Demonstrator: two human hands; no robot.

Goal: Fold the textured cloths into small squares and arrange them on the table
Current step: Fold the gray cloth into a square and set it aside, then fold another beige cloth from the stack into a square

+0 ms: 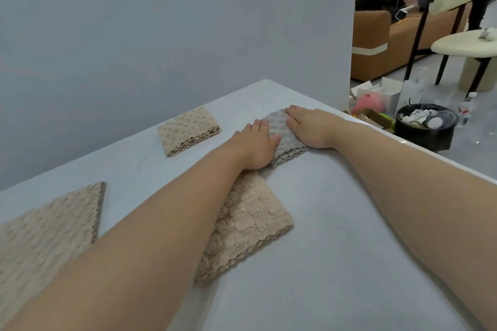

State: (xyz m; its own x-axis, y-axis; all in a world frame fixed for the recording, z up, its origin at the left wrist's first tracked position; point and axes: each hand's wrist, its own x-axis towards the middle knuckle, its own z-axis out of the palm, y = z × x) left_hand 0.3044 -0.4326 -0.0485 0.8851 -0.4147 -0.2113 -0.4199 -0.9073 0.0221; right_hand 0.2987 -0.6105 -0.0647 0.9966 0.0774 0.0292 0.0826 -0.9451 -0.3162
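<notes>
nearest you, left: a waffle-textured beige cloth (45, 234), broad and angular, on the pale table (336, 250). under your left forearm: a fluffy beige square (250, 226), scalloped edges stacked. beyond it, your left hand (255, 145) and right hand (309, 126) press flat, fingers straight, on a folded grey cloth (287, 152). farthest left: a small dimpled beige square (188, 131).

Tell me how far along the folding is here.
Done: the far beige cloth and the fluffy cloth lie folded on the table. In hand: the left hand and right hand press flat on the folded grey cloth. Left: the big cloth at near left looks larger, probably needing more folds.
</notes>
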